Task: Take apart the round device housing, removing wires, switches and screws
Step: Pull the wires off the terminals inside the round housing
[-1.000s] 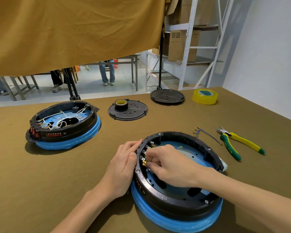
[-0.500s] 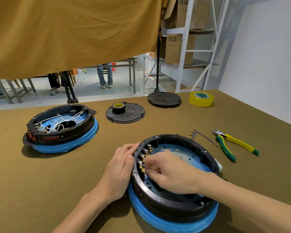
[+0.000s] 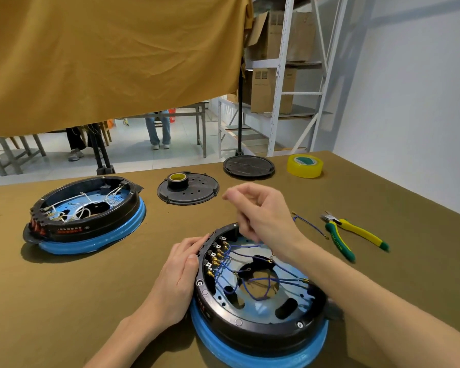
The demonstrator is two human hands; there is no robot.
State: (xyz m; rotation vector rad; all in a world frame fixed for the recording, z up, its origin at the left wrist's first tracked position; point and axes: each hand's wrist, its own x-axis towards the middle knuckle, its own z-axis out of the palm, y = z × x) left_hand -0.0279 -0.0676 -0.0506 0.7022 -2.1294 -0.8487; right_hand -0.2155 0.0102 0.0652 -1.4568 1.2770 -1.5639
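Inside, round housing [image 3: 258,330] (black ring, blue base), tangled blue wires [image 3: 252,272], brass terminals [image 3: 218,254]

Left hand [image 3: 179,277] lies flat; right hand [image 3: 260,211] raised, fingers curled.

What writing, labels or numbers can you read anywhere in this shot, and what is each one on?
Nothing can be read for certain.
Green handle of the pliers: a short yellow print, too small to read.
Side wall of the far housing: a row of red characters, blurred.
Side wall of the near housing: red marks, unreadable.
Cardboard boxes on the shelf: small printed squares, too far to make out.
Yellow tape roll: green core label, no legible text.
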